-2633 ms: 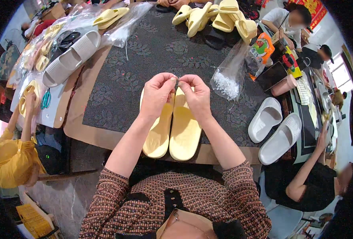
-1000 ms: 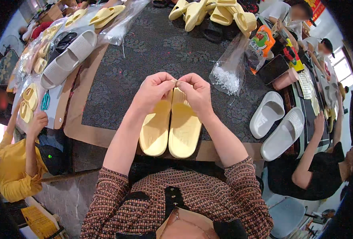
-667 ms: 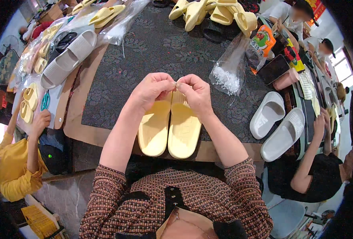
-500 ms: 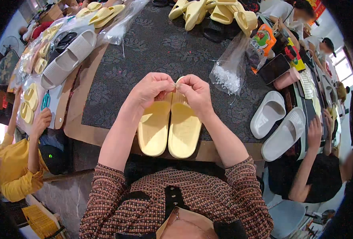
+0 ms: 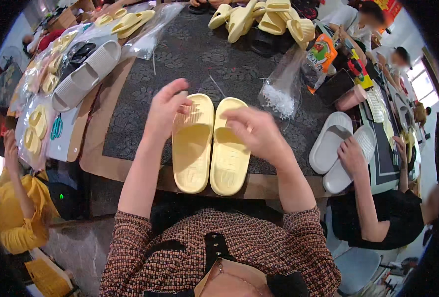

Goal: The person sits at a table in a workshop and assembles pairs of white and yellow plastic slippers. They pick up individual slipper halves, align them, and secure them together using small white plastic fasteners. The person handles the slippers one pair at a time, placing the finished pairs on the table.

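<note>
A pair of pale yellow slide sandals lies side by side at the table's near edge, toes away from me: a left slide (image 5: pixel 191 168) and a right slide (image 5: pixel 229 168). My left hand (image 5: pixel 166 111) hovers at the left slide's strap, thumb and fingers apart; a small pale spot between them is too small to make out. Over the right slide's strap is my right hand (image 5: pixel 260 132), slightly blurred, its fingers loosely bent and apart. A thin strip (image 5: pixel 218 86) lies just beyond the toes.
A clear bag of small white plastic pieces (image 5: pixel 279 101) lies right of centre. Yellow slides (image 5: pixel 274 22) are heaped at the far edge. A co-worker's hand (image 5: pixel 353 156) touches a grey slide (image 5: pixel 338 177) at right. Teal-handled scissors (image 5: pixel 56 126) and grey slides (image 5: pixel 86 74) lie left.
My hands were pinched together above the straps; now they have parted to either side with fingers loosened. The right co-worker's hand has come onto a grey slide; the left co-worker's hand has left the scissors.
</note>
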Available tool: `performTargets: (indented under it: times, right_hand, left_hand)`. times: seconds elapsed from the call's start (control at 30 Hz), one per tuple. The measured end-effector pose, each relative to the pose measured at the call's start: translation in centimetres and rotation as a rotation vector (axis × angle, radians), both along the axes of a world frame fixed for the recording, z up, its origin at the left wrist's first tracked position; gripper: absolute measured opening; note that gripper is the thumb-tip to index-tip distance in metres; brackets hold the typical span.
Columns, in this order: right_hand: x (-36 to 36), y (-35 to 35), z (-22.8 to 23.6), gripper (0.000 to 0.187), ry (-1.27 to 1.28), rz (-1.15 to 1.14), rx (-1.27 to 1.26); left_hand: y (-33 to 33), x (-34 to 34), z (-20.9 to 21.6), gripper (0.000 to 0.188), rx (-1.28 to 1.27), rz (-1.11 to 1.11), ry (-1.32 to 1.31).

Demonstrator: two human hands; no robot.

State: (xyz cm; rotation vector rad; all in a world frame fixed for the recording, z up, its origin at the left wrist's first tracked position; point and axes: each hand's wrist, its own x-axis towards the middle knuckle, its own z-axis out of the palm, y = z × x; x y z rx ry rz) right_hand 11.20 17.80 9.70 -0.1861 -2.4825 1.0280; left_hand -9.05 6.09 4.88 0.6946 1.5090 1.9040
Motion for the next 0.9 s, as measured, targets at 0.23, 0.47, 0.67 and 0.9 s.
performTargets:
  times: [0.23,0.47,0.67,0.9]
  right_hand:
    - [0.0,-4.2,-3.1,0.044,-0.301,-0.086,0.507]
    - [-0.2,-3.7,-5.6,0.002,-0.15,-0.239,0.478]
    - [7.6,-0.8,-3.6,0.009,-0.007,-0.479,0.591]
    - [20.4,8.7,-0.3,0.026,-0.372,-1.142,0.747]
  left_hand:
    - [-2.2,-3.6,-2.9,0.024,-0.042,0.201,0.118]
    - [-2.2,-4.3,-5.0,0.017,-0.13,0.218,0.103]
    - [-2.4,-4.9,-5.4,0.019,-0.004,0.235,-0.087]
    - [-2.6,-3.9,-4.4,0.018,0.006,0.23,-0.087]
